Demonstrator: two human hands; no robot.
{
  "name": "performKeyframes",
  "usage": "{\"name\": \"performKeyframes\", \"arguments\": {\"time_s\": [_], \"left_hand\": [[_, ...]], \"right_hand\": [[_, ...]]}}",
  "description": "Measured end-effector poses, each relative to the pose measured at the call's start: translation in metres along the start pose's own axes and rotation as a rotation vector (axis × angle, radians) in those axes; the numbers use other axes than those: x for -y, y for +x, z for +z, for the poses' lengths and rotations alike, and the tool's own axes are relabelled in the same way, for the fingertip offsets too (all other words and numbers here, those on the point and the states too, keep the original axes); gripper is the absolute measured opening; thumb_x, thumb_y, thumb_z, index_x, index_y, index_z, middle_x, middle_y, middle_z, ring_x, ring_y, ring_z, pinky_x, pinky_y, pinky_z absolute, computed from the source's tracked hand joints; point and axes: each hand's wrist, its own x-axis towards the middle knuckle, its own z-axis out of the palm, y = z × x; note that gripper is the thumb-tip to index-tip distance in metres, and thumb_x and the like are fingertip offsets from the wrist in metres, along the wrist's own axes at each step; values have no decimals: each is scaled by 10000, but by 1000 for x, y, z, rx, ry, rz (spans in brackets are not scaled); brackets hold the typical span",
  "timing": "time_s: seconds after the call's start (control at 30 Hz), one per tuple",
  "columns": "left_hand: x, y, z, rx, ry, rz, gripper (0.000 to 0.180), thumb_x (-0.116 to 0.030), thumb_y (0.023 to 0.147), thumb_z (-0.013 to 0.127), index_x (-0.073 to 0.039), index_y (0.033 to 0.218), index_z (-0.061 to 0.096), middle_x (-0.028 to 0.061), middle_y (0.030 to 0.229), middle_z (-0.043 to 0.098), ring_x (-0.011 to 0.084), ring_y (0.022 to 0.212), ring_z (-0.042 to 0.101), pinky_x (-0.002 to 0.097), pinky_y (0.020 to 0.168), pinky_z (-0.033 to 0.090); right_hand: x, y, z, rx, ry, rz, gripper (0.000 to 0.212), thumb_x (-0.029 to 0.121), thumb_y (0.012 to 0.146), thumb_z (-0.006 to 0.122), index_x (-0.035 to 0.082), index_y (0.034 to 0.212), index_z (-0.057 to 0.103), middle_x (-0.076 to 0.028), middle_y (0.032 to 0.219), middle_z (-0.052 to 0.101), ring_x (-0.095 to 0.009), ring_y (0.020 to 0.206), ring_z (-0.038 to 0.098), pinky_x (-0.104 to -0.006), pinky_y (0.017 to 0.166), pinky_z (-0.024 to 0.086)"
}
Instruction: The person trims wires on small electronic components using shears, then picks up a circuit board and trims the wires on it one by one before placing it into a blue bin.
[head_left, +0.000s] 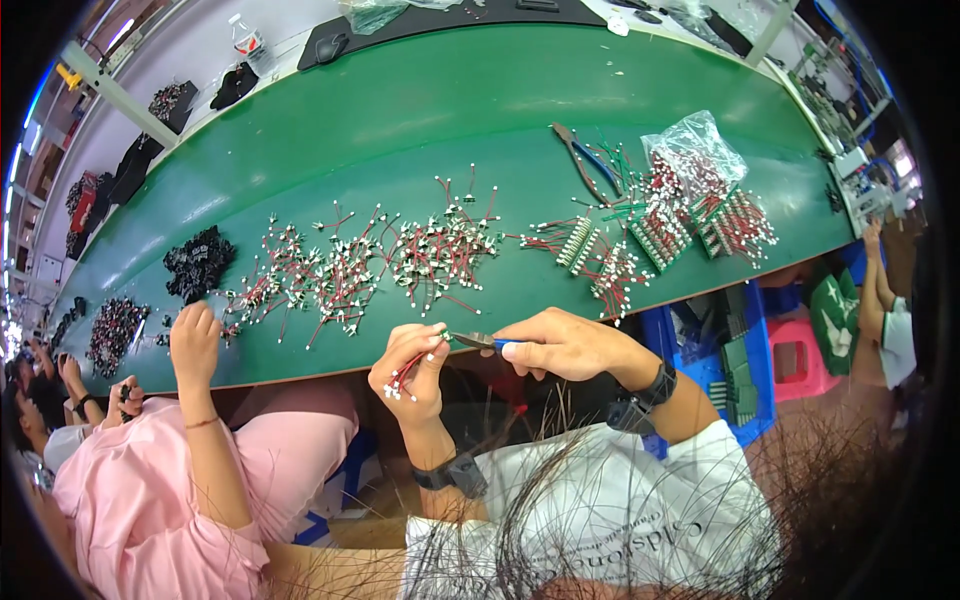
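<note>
Between the fingertips of my left hand (410, 368) is a small circuit board (446, 337), with red wires (403, 377) ending in white plugs hanging under the palm. My right hand (565, 343) is closed round the blue handles of a pair of cutters (478, 340). The jaws point left and reach the board at my left fingertips; whether they touch it is too small to tell. Both hands are held just off the near edge of the green table (400, 130). Beyond them lies a loose pile of wired small boards (440, 245).
Panels of joined boards (660, 240) with red wires lie at the right, beside a clear plastic bag (705, 145) and pliers (585, 165). A co-worker in pink (170, 480) sits at my left, near a black heap of parts (198, 262). A blue crate (740, 370) stands below right.
</note>
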Motion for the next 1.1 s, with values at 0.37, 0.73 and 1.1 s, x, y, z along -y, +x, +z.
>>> {"name": "performKeyframes", "arguments": {"time_s": [0.37,0.73,1.1], "left_hand": [[8,-4,-1,-5,-86,-52,122,11,770,742,12,872,674,177,888,697,247,878,600,340,814,466],[18,-12,-12,-180,-489,-177,189,-87,898,667,-50,1079,628,164,1144,641,220,863,590,343,746,474],[1,-2,9,-183,-119,-245,209,36,835,686,29,1033,619,181,1120,639,161,860,617,279,786,516]], "right_hand": [[-2,0,2,16,62,-16,391,337,1000,425,2,951,619,-56,681,603,-138,584,585,-300,551,478],[15,11,-2,-477,-282,-169,286,309,950,524,81,1080,638,-153,728,637,-297,586,627,-385,553,503],[19,5,5,-715,-737,0,410,321,932,547,90,1270,563,-172,907,606,-349,834,615,-448,670,495]]}}
